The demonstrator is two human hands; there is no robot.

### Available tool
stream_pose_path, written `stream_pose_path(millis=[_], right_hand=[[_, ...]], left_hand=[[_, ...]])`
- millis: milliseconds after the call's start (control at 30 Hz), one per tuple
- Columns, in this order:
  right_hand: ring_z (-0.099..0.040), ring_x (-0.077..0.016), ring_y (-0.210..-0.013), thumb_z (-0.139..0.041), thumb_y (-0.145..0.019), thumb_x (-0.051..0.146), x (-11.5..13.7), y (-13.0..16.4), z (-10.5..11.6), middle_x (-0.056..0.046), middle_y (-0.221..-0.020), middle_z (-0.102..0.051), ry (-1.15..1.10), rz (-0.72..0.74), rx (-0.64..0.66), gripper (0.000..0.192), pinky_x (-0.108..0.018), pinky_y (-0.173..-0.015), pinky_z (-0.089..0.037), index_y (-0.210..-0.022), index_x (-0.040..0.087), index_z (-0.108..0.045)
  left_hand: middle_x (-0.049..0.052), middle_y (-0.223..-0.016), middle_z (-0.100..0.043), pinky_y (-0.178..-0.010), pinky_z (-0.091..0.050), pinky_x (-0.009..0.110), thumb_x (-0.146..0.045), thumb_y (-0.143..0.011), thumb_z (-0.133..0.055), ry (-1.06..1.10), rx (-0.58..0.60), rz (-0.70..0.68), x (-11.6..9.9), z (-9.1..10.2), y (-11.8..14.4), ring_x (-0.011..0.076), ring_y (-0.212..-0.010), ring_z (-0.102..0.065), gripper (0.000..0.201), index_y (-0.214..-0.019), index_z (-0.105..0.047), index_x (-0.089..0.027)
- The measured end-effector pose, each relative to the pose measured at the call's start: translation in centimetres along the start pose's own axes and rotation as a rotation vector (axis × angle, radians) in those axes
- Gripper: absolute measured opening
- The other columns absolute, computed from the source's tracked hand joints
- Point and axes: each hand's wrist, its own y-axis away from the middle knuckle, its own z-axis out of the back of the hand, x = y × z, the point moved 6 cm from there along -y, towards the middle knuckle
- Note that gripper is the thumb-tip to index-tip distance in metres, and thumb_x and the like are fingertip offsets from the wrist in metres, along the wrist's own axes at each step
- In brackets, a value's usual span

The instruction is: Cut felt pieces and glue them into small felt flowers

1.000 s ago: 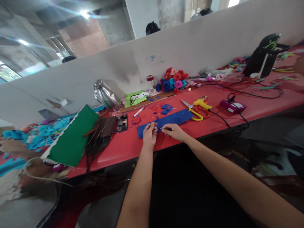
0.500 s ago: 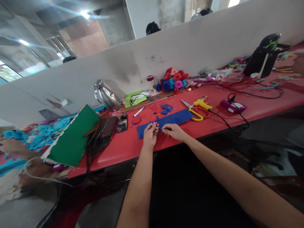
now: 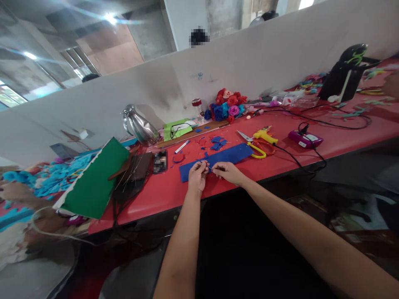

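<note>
Just above the near edge of a long blue strip (image 3: 232, 155), my two hands face each other a small gap apart. My left hand (image 3: 198, 173) is closed in a pinch, and a tiny red bit shows at its fingertips. My right hand (image 3: 227, 171) pinches a thin, pale, wire-like piece (image 3: 210, 168) that reaches toward the left fingertips. Whether the two pieces touch is too small to tell. Beyond the strip lie blue cut pieces (image 3: 218, 143) and a blue-red curled scrap (image 3: 178, 158). Yellow-handled scissors (image 3: 258, 151) rest at the strip's right end.
A yellow glue gun (image 3: 264, 135) with a black cord lies beside a purple power box (image 3: 305, 139). Behind stand fabric roses (image 3: 229, 106), a jar (image 3: 197, 109) and a steel jug (image 3: 140, 126). A phone (image 3: 160, 162), a green board (image 3: 96, 182) and a co-worker's arm (image 3: 21, 195) are left.
Hardly anything differs. Both hands keep the same pinch and place, and the view has shifted very slightly.
</note>
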Motion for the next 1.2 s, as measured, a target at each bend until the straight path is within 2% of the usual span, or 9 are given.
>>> stream_pose_path(millis=[133,400,600,800,967,1200], right_hand=[[-0.05,-0.0096,-0.053,-0.054,-0.08,0.034,0.05,0.03,-0.03,0.002,-0.058,-0.055,-0.004,0.002,0.004,0.018,-0.022,-0.051,-0.038,-0.078,0.017,-0.061],[-0.048,-0.009,-0.051,-0.054,-0.081,0.036,-0.15,-0.06,0.05,0.003,-0.058,-0.054,-0.017,0.017,-0.001,0.02,-0.021,-0.05,-0.038,-0.078,0.017,-0.06],[-0.049,-0.0094,-0.052,-0.053,-0.081,0.035,0.13,0.0,0.1,0.003,-0.058,-0.054,0.008,0.024,-0.004,0.019,-0.022,-0.051,-0.039,-0.076,0.018,-0.059],[-0.05,-0.0099,-0.053,-0.054,-0.081,0.036,0.45,0.05,0.14,0.003,-0.059,-0.055,-0.002,0.032,-0.004,0.02,-0.023,-0.053,-0.039,-0.076,0.018,-0.059],[-0.05,-0.0097,-0.053,-0.054,-0.081,0.036,0.4,0.04,0.17,0.002,-0.06,-0.056,0.007,0.033,-0.009,0.019,-0.022,-0.052,-0.039,-0.076,0.018,-0.06],[-0.05,-0.0097,-0.053,-0.054,-0.08,0.036,0.44,0.04,0.08,0.002,-0.06,-0.056,-0.008,0.03,0.001,0.019,-0.022,-0.052,-0.039,-0.074,0.018,-0.059]], left_hand=[[-0.001,-0.06,-0.06,-0.052,-0.039,0.017,-0.016,-0.057,-0.081,0.004,-0.023,-0.014,0.04,0.11,-0.13,0.0044,-0.052,-0.051,0.029,-0.057,-0.051,-0.014],[0.0,-0.068,-0.062,-0.055,-0.039,0.018,-0.017,-0.063,-0.077,-0.086,0.063,-0.018,-0.06,-0.59,0.2,0.0037,-0.053,-0.05,0.016,-0.072,-0.065,-0.013],[-0.001,-0.065,-0.061,-0.058,-0.038,0.02,-0.02,-0.058,-0.08,-0.119,0.063,-0.055,0.18,-0.51,0.11,0.0048,-0.055,-0.049,0.026,-0.053,-0.055,-0.014],[-0.001,-0.069,-0.062,-0.06,-0.038,0.02,-0.023,-0.063,-0.078,-0.123,0.074,-0.065,0.05,-0.74,0.28,0.005,-0.056,-0.049,0.018,-0.064,-0.062,-0.014],[-0.002,-0.062,-0.06,-0.061,-0.039,0.021,-0.023,-0.061,-0.079,-0.126,0.05,-0.056,0.22,-0.45,0.15,0.006,-0.056,-0.049,0.029,-0.054,-0.053,-0.015],[-0.004,-0.058,-0.056,-0.061,-0.038,0.02,-0.023,-0.055,-0.082,-0.117,0.039,-0.059,0.3,-0.33,-0.02,0.0059,-0.055,-0.049,0.034,-0.051,-0.049,-0.015]])
